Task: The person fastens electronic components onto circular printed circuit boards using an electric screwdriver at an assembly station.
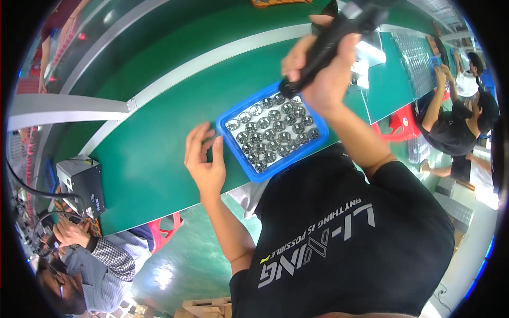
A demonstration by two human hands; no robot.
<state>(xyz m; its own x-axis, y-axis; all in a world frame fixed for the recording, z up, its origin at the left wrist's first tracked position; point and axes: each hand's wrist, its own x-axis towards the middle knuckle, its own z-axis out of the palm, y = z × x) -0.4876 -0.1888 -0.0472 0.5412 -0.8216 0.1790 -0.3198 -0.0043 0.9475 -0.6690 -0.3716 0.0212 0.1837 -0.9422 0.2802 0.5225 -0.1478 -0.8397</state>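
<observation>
A blue tray point(290, 160) lies on the green table in front of me. On its white bottom sit several round, shiny grey-and-black parts point(279, 126), grouped close together. My right hand point(326, 90) is above the tray's far right corner, wrapped round a long black tool point(327, 50). One end of that tool points down toward the tray; its upper end is smeared, and I cannot make out its exact kind. My left hand point(208, 164) rests beside the tray's left edge, its fingers curved and apart, with nothing in it.
The green table point(154, 164) runs beneath a pale metal frame point(228, 57). A grey box device point(82, 183) stands at the left near a co-worker's hand point(73, 233). Clear plastic trays point(414, 61) and a co-worker point(461, 119) are at the right. Red stools point(400, 124) stand below.
</observation>
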